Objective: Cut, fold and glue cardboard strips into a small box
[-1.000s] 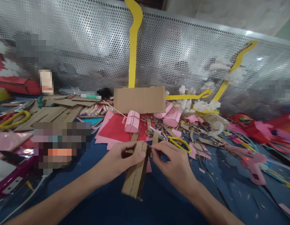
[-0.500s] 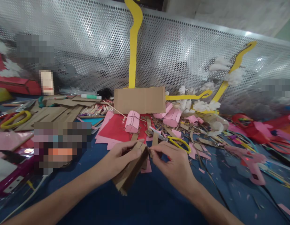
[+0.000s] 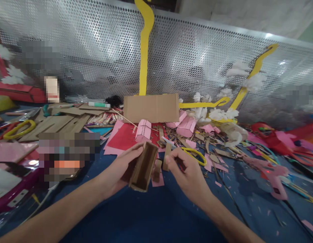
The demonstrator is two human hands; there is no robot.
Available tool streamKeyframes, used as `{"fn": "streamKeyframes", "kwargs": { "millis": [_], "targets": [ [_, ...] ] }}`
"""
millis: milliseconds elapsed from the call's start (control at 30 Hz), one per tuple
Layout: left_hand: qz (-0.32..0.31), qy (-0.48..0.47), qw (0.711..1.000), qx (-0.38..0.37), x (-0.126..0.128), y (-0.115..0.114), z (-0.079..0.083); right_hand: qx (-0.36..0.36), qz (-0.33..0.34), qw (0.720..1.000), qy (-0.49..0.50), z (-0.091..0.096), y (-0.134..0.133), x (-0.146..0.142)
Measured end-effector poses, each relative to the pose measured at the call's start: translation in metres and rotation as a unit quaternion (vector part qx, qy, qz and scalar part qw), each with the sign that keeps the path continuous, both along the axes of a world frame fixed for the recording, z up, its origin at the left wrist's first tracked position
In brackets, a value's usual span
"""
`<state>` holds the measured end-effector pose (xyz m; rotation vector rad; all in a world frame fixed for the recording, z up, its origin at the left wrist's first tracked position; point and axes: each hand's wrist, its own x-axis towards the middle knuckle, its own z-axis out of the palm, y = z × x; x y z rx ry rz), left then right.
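Observation:
My left hand (image 3: 122,163) is wrapped around a small, long cardboard box (image 3: 143,168) from its left side. The box is tilted, and its open side faces me, showing a hollow inside. To the right of it, apart from the box, is my right hand (image 3: 185,168), its thumb and forefinger pinched together; I cannot make out anything between them. A flat cardboard strip (image 3: 168,153) lies just behind those fingertips. Scissors with yellow handles (image 3: 197,155) lie behind the right hand. A pink paper-covered box (image 3: 143,131) sits on red paper (image 3: 121,138).
A pink hot glue gun (image 3: 270,172) lies on the right, its light red and its cord trailing forward. Cardboard and paper scraps (image 3: 204,138) litter the blue table. A larger cardboard box (image 3: 151,108) with a yellow neck-like strip (image 3: 143,57) stands before the perforated metal panel (image 3: 95,44).
My left hand has turned the cardboard box so that its open side faces me. My right fingers have moved away from the box edge, slightly to the right.

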<state>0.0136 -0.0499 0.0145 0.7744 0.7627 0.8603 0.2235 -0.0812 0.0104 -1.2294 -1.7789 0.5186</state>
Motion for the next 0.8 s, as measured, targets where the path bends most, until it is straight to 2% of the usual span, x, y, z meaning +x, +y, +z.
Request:
{"fn": "streamKeyframes", "kwargs": {
  "millis": [133, 300, 467, 600, 800],
  "targets": [
    [-0.007, -0.018, 1.0, 0.016, 0.0007, 0.0015, -0.003, -0.032, 0.047, 0.998, 0.002, 0.0008, -0.0011, -0.003],
    [0.0, -0.019, 0.999, 0.029, 0.0014, 0.002, -0.0036, -0.054, 0.073, 0.996, -0.005, 0.0023, -0.0022, -0.0048],
    [0.011, -0.035, 0.999, 0.032, 0.0022, 0.0011, -0.0043, -0.067, 0.075, 0.995, -0.002, 0.0034, -0.004, -0.0044],
    [0.015, -0.012, 0.998, 0.055, 0.001, 0.0004, -0.0049, -0.086, 0.074, 0.993, -0.008, 0.0023, -0.0052, -0.0039],
    [-0.011, 0.009, 0.995, 0.103, -0.0008, -0.0006, -0.0048, -0.092, 0.066, 0.994, -0.003, -0.0013, -0.0027, -0.0051]
  ]
}}
